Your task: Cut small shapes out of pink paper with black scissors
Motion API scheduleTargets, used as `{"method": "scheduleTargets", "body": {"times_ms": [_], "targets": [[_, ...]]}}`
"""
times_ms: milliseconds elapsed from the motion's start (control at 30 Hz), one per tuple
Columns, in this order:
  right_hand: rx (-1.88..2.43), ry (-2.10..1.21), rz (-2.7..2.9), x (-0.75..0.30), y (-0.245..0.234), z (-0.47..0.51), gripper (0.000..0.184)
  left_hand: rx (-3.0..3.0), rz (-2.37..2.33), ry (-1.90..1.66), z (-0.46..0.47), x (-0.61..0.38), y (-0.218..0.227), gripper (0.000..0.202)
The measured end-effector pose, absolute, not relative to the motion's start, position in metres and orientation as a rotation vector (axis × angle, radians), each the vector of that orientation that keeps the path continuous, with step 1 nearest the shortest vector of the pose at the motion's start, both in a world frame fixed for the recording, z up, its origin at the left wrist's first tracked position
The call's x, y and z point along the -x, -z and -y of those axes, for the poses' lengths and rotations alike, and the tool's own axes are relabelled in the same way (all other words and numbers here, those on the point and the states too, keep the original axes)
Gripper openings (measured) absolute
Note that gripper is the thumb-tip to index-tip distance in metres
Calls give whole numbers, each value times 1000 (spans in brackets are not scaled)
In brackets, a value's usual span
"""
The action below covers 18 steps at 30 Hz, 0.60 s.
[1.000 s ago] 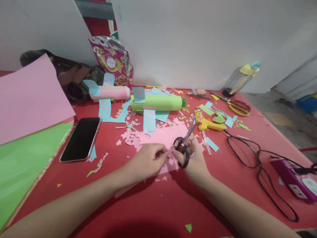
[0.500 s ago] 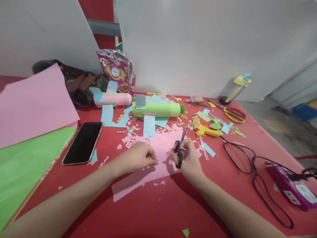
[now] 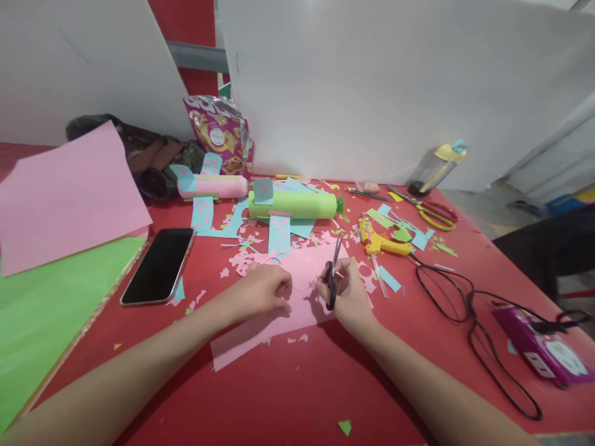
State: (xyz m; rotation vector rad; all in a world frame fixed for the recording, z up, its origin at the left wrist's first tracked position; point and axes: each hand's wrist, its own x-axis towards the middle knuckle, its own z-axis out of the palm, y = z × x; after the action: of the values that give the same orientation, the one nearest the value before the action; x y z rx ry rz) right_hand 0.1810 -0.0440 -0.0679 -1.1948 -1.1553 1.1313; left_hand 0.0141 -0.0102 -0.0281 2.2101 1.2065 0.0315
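My right hand (image 3: 351, 297) grips a small pair of black-handled scissors (image 3: 332, 282), their blades pointing up and away over a pink paper sheet (image 3: 307, 310). My left hand (image 3: 260, 291) hovers over the same sheet, fingers curled, a gap between thumb and index finger; no object shows in it. Pink paper scraps (image 3: 239, 260) lie just beyond the left hand. Behind the sheet rests a light-green wrapped bottle (image 3: 297, 205) with blue paper fins. A pink wrapped bottle (image 3: 218, 186) with pink-dotted blue fins lies to its left.
A phone (image 3: 158, 266) and stacked pink (image 3: 69, 198) and green paper (image 3: 65, 334) are on the left. To the right lie a yellow glue gun (image 3: 388, 246), its cable, larger scissors (image 3: 437, 214), and a purple power box (image 3: 539, 344). A snack bag (image 3: 220, 133) stands behind.
The right hand and scissors have shifted slightly left, the blades now more upright. The left thumb and index finger have parted a little. A dark shape has appeared at the right edge.
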Motion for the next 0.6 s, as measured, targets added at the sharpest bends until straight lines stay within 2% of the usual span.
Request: {"method": "scheduleTargets", "body": {"times_ms": [167,400,600], "targets": [[1200,-1113,1169,-182,68,43,30,-2212,-1373,-123,-1,-6,29,16],[1202,-1144,1187,-183,70,43,29,-2202,-1727,-224,-15,1,56,25],[1185,-1157,1201,-181,73,44,29,-2209,-1730,-306,-15,0,62,20]]}}
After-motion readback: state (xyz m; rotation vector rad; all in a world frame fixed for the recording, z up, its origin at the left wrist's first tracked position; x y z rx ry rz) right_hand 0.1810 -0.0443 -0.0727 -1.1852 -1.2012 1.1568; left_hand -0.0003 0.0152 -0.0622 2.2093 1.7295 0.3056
